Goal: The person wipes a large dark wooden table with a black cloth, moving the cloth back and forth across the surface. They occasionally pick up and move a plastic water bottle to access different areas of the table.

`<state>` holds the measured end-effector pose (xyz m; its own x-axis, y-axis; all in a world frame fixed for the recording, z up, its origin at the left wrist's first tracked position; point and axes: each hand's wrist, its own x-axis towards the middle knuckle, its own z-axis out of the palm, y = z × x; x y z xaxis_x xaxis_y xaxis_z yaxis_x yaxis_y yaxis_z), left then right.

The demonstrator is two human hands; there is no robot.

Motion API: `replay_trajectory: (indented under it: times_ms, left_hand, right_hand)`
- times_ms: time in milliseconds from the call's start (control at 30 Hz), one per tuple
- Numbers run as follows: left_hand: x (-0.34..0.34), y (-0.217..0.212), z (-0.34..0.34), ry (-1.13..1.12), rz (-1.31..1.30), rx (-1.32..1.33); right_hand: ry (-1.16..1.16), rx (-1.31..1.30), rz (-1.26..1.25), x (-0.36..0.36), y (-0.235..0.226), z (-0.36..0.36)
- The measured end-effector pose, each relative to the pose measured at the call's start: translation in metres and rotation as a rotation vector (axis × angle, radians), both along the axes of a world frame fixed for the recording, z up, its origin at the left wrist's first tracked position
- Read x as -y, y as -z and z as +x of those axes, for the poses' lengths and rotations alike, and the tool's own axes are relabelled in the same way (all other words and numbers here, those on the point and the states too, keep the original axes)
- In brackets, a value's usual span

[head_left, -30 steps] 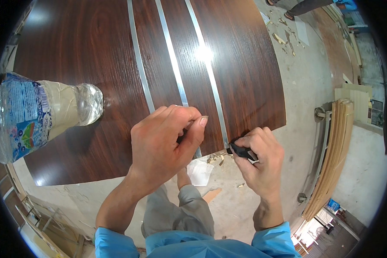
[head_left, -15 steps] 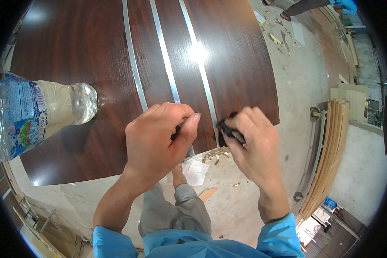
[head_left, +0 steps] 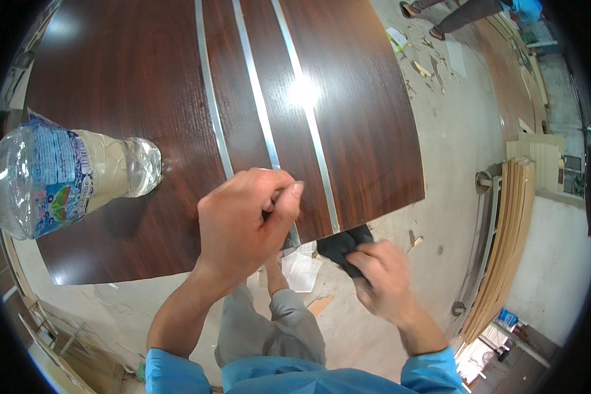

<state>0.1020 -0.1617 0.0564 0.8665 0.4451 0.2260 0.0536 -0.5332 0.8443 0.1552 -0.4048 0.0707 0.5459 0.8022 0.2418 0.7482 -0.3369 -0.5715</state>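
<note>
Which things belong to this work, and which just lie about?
In use, apparently:
black cloth in the right hand
dark brown panel
its three silvery strips
perhaps the bottle

Just lying about:
scraps on the floor
white sheet
boards at the right

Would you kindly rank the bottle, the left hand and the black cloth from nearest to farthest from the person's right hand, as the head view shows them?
1. Black cloth: held in the right hand.
2. Left hand: left of the right hand, over the brown panel.
3. Bottle: farthest left, beyond the left hand.
</note>
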Motion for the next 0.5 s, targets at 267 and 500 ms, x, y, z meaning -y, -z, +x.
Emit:
replay_trajectory:
  times_ms: [267,500]
  left_hand:
    - [0.007,0.006,-0.003,-0.025,-0.039,-0.013]
    - [0.000,-0.003,-0.006,-0.019,-0.079,-0.027]
  right_hand:
    - [0.014,0.179,-0.168,-0.051,0.011,0.047]
    - [0.041,0.220,-0.088,-0.065,-0.009,0.030]
